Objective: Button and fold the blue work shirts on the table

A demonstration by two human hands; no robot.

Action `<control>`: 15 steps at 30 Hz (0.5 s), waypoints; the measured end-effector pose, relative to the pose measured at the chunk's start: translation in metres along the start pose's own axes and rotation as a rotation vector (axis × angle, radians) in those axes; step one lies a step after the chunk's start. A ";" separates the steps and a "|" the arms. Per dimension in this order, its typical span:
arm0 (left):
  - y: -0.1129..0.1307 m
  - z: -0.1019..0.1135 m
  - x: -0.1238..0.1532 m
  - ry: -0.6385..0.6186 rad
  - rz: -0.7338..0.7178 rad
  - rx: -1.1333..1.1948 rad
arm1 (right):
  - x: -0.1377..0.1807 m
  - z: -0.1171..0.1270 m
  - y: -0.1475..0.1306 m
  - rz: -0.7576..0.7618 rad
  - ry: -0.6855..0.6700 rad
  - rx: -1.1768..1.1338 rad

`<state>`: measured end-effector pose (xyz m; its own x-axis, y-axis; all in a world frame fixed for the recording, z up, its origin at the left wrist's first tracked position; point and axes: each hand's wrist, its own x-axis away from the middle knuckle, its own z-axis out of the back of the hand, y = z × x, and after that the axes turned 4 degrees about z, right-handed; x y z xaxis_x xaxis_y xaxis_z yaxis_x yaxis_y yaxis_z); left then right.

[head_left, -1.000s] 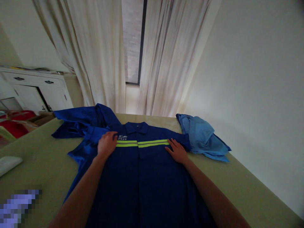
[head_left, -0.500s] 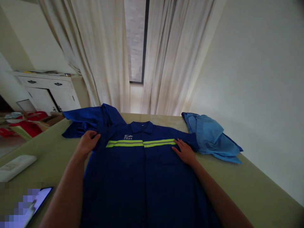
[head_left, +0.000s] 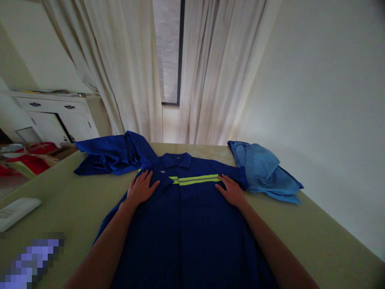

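Note:
A dark blue work shirt (head_left: 180,216) with a collar and a yellow-green reflective stripe lies front up, collar away from me. Its left-side sleeve is folded inward over the chest, covering part of the stripe and of the white logo. My left hand (head_left: 140,188) rests flat on that folded sleeve, fingers spread. On the other side, my right hand (head_left: 232,191) lies with fingers apart at the stripe's right end. The right-side sleeve (head_left: 237,174) still points outward, reaching the light blue garment (head_left: 261,164).
Another blue garment (head_left: 111,152) lies crumpled at the table's (head_left: 325,228) far left. A white box-like object (head_left: 18,210) and a pixelated screen (head_left: 33,261) are at the near left. Beyond stand a white cabinet (head_left: 60,116), red bags (head_left: 30,160) and curtains (head_left: 129,72).
My left hand has moved right and flattened, bringing the left-side sleeve inward over the shirt's chest. My right hand stays by the stripe's end. The view has shifted slightly.

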<state>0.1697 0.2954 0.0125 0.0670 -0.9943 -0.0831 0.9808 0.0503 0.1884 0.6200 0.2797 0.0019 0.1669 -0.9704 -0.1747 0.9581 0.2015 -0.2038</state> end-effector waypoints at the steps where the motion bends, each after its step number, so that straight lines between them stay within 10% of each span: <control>1: -0.004 -0.002 -0.001 -0.018 -0.005 -0.023 | 0.000 0.000 0.000 0.003 0.002 0.000; 9: 0.020 -0.003 -0.012 -0.020 0.003 -0.131 | -0.001 -0.002 -0.006 -0.019 0.008 0.002; 15: 0.049 -0.018 -0.006 -0.013 -0.094 -0.046 | 0.012 0.010 0.002 -0.365 0.533 0.031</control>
<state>0.2203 0.3055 0.0047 -0.0283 -0.9960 -0.0852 0.9901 -0.0397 0.1349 0.6266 0.2669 0.0092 -0.3018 -0.7746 -0.5558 0.9390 -0.1406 -0.3139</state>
